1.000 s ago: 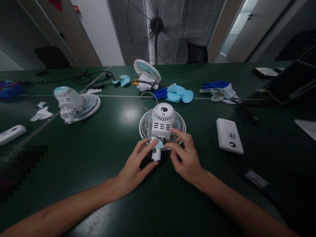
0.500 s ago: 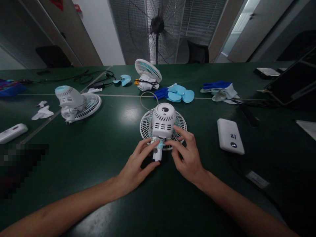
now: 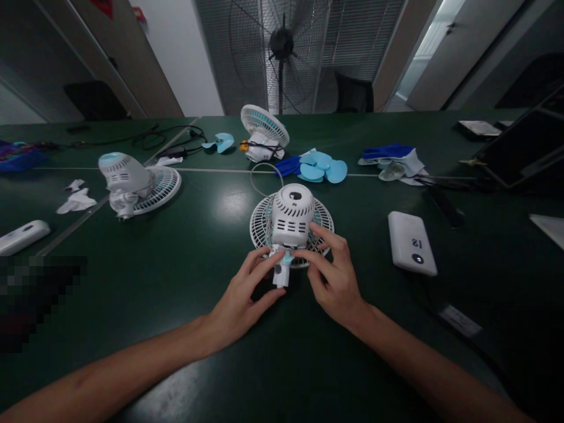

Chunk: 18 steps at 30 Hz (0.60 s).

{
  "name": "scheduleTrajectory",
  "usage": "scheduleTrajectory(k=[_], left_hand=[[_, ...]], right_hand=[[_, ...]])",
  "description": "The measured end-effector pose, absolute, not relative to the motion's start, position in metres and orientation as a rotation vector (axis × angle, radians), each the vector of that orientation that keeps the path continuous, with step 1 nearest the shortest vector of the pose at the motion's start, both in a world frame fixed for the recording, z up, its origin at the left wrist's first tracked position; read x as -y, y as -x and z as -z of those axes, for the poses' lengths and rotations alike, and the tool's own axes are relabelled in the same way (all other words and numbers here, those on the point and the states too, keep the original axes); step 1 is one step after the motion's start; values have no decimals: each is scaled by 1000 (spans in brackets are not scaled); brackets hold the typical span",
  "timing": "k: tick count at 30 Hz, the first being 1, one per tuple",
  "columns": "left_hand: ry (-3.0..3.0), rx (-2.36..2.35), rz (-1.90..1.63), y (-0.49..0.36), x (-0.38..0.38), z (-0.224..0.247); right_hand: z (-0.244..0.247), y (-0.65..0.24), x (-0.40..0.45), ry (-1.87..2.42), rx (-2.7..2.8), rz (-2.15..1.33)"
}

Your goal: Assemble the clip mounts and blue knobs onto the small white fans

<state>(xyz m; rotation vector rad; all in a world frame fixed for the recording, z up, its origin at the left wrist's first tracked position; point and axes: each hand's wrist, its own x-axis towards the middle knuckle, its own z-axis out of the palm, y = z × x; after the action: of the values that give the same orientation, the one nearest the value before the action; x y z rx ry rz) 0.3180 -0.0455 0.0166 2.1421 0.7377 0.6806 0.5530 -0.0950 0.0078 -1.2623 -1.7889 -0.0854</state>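
Observation:
A small white fan (image 3: 293,214) lies grille-down on the green table, its motor housing on top and its clip end toward me. My left hand (image 3: 244,294) has its fingers round the white clip (image 3: 281,276), index finger on top and thumb at the near end. My right hand (image 3: 337,279) touches the fan from the right: one fingertip rests on the housing's side, another reaches a light blue piece (image 3: 288,257) at the joint between housing and clip. A thin cable loops behind the fan's left side.
Another white fan (image 3: 127,179) lies at the left, a third (image 3: 262,138) at the back. Light blue blades (image 3: 323,167) and blue-white gloves (image 3: 392,160) lie beyond the near fan. A white power bank (image 3: 412,244) is on the right, crumpled white scraps (image 3: 77,201) on the left.
The fingertip of my right hand has shifted slightly left over the light blue piece. My left hand and the fan look almost the same.

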Motion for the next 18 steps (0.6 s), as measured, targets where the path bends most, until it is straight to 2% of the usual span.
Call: scheduleTrajectory(k=[9, 18], left_hand=[[-2165, -734, -689, -318, 45, -17], [-2164, -743, -661, -318, 45, -16]], right_hand=[[-9, -554, 100, 1108, 1918, 70], [-7, -553, 96, 1237, 1815, 73]])
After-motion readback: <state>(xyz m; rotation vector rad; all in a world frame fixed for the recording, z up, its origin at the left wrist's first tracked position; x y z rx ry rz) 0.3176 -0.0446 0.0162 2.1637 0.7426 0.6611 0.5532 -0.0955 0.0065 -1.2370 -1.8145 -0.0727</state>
